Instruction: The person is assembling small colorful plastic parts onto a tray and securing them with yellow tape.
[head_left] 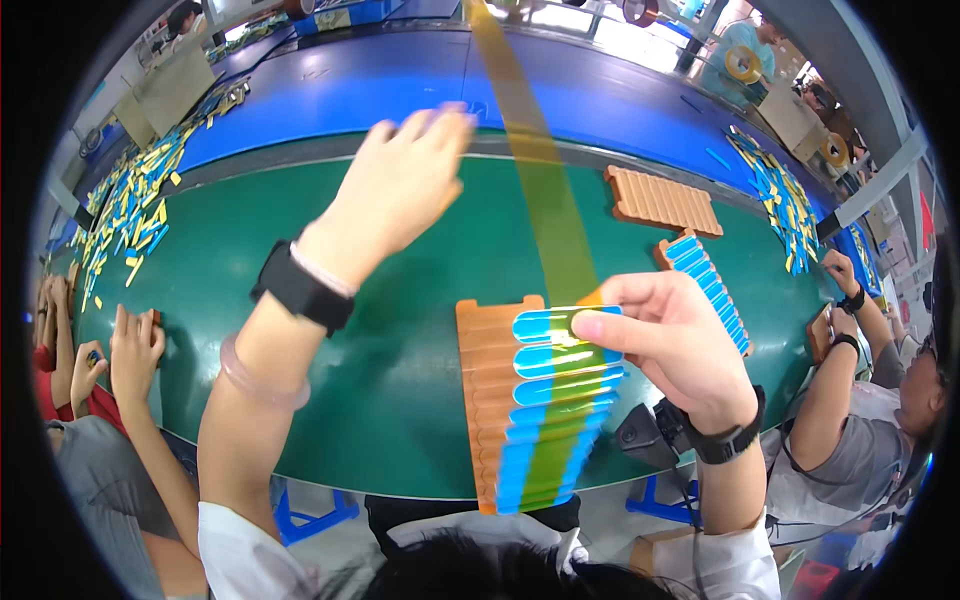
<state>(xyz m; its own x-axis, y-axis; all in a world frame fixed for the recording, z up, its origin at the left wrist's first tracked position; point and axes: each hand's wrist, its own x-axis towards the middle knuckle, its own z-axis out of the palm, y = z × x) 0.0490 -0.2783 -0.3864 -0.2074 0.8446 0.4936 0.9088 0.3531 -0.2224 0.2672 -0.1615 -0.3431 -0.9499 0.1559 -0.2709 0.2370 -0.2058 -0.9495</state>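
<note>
My right hand [675,345] grips the upper right corner of a brown ridged tray [487,385]. Its thumb presses on the top piece of a column of blue, round-ended strips [535,358] lying in the grooves. A band of clear yellow adhesive tape [550,215] comes down from the top of the view and runs over the strips, passing by that thumb. Left of the tape, my left hand [405,180] is raised over the far part of the table, slightly blurred, fingers stretched out and holding nothing.
A bare brown tray [663,200] and one filled with blue strips [705,285] lie at right on the green table [330,410]. Loose blue and yellow strips are heaped left [130,220] and right [780,205]. Behind runs a blue conveyor belt [380,85]. Co-workers' hands [135,350] are at both sides.
</note>
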